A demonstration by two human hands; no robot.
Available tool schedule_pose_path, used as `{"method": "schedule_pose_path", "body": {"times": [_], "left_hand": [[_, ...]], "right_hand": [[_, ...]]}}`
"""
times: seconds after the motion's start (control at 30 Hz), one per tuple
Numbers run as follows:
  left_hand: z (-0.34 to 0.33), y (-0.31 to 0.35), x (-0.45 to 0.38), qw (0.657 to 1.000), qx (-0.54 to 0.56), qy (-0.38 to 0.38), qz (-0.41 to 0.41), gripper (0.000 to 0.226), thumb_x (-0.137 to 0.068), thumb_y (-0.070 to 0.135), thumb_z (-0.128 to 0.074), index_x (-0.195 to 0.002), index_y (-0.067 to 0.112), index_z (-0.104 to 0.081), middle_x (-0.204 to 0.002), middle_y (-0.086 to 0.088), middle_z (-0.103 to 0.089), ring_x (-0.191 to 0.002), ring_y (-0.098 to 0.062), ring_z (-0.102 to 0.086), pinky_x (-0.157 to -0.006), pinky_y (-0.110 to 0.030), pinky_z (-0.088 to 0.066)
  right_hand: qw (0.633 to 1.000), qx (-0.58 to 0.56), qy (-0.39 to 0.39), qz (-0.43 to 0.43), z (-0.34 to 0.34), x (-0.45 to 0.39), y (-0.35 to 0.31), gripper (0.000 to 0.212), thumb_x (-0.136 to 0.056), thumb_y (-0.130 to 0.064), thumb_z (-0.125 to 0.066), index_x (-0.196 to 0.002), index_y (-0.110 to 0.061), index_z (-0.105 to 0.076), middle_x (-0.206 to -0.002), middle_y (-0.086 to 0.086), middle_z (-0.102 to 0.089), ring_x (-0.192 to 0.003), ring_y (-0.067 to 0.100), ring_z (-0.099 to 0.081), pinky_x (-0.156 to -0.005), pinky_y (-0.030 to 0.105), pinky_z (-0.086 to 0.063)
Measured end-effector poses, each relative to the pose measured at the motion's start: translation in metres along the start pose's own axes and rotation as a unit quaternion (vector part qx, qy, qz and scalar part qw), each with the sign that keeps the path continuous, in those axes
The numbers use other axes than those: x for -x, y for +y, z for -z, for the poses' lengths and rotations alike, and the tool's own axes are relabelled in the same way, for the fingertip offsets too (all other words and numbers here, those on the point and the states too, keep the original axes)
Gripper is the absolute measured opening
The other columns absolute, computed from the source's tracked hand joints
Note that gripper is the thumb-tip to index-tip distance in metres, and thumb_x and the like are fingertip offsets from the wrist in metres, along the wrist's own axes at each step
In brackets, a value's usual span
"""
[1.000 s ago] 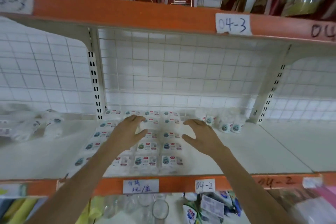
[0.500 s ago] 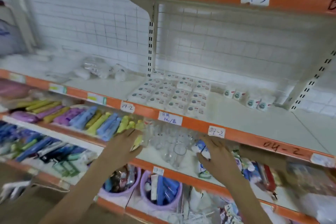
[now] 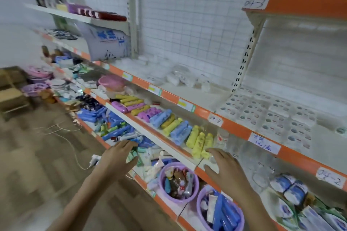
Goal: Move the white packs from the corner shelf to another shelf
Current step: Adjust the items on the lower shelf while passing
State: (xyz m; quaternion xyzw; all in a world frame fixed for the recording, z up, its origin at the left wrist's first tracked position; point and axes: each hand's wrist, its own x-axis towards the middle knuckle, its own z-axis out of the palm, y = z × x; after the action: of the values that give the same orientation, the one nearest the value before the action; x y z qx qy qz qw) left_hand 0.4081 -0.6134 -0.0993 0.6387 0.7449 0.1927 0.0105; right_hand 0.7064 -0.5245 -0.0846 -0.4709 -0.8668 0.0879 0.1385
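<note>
White packs (image 3: 270, 116) lay gridded on the orange-edged shelf (image 3: 234, 127) — left hand (image 3: 120, 157) and right hand (image 3: 223, 167) spread, empty; likely between loads, next reaching leftward.

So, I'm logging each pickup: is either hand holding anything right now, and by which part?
Nothing is held: left hand and right hand are both open and empty.

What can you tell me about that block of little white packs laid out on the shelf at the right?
The white packs lie flat in neat rows on the pale shelf behind the orange edge marked 04-2. Each looks like a small white packet with blurred teal and red marks. They sit side by side, close together. Neither hand touches them; both hang lower, open and empty.
</note>
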Motion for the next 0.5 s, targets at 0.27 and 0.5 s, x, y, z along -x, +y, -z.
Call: {"method": "schedule_pose_path", "body": {"times": [0.27,0.5], "left_hand": [[0.053,-0.142,-0.026,0.999,-0.007,0.043,-0.004,0.056,-0.076,0.051,-0.043,-0.118,0.018,-0.060,-0.115,0.001,-0.061,-0.105,-0.020,-0.058,-0.083,-0.032,-0.049],[0.078,-0.216,-0.071,0.999,-0.006,0.044,-0.014,0.044,-0.088,0.036,-0.055,-0.127,0.017,-0.052,-0.121,0.002,-0.057,-0.110,-0.017,-0.054,-0.087,-0.031,-0.048]], "right_hand": [[1.000,-0.022,-0.002,0.021,-0.039,-0.104,-0.113,0.048,-0.094,-0.041,-0.045,-0.138,-0.028,-0.033,-0.140,-0.012,-0.038,-0.127,0.009,-0.038,-0.100,0.024,-0.033],[0.999,-0.028,0.014,0.021,-0.054,-0.167,-0.175,0.045,-0.092,-0.039,-0.049,-0.134,-0.027,-0.039,-0.136,-0.010,-0.043,-0.123,0.011,-0.043,-0.094,0.025,-0.038]]}}
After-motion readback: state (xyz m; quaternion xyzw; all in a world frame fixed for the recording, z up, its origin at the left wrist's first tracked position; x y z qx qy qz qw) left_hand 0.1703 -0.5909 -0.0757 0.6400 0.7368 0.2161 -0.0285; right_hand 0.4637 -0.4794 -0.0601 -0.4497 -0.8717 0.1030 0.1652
